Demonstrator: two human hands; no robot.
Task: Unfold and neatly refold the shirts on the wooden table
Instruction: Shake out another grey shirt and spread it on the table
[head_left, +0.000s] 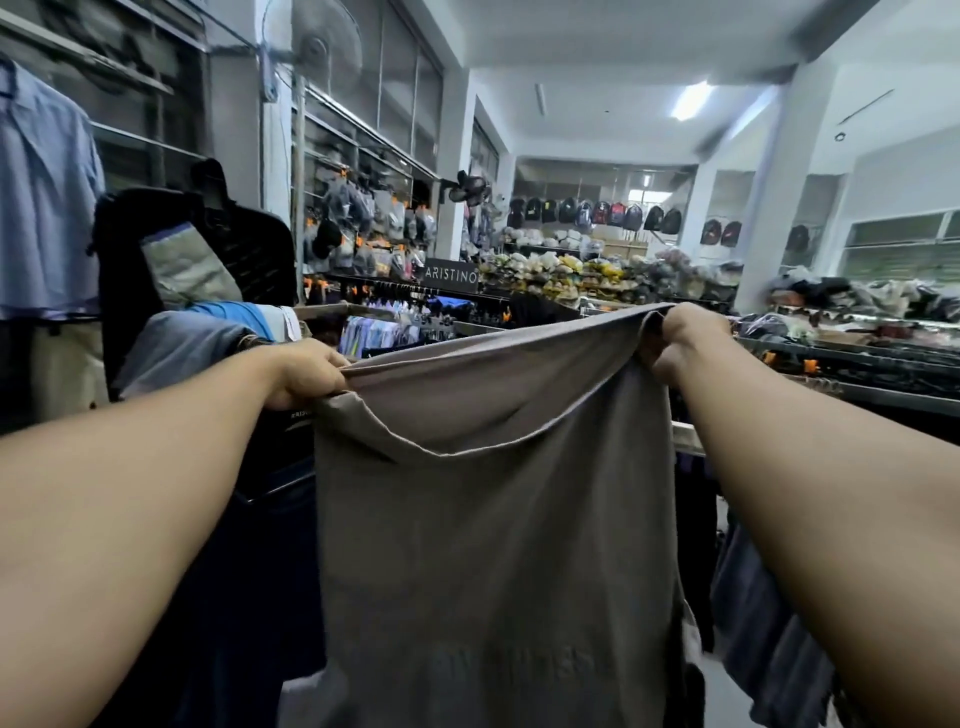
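While a pale blue shirt (41, 197) is hanging at far left, our left hand (306, 374) is gripping one top corner of a taupe shirt (493, 545), which we are holding up in mid-air, draping between our arms, and our right hand (680, 343) is clutching the other corner.
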